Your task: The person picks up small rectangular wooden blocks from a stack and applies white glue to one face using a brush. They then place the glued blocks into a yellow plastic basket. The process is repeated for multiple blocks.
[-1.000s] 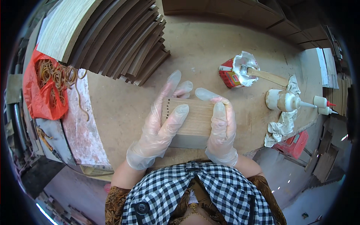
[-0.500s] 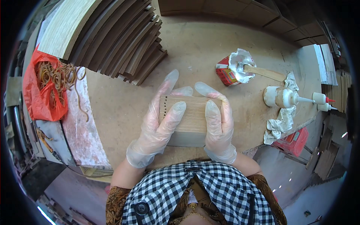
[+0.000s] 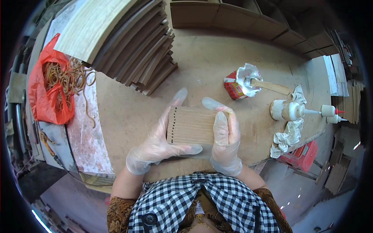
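A block of layered wooden strips (image 3: 192, 126) sits between my hands, pale lines running across its top and a row of small dark marks down its left edge. My left hand (image 3: 159, 134), in a clear glove, wraps the block's left end, its thumb stretched along the near edge. At the right end my right hand (image 3: 225, 138), gloved the same way, clasps the block with thumb on top and index finger at the far corner. A smooth greyish near face shows below the strips. The block's underside and some of my fingertips are hidden.
A tall stack of curved wooden boards (image 3: 128, 46) stands far left, beside a red plastic bag (image 3: 39, 97) of rubber bands. To the right are a glue-smeared carton (image 3: 235, 85) with a wooden stick (image 3: 272, 86), a glue bottle (image 3: 285, 110) and a crumpled cloth (image 3: 287, 136). Cardboard boxes (image 3: 233, 17) line the back.
My left thumb has slid off the block's top to its near edge, baring the row of dark marks. My view has shifted a little, so the table's things appear lower.
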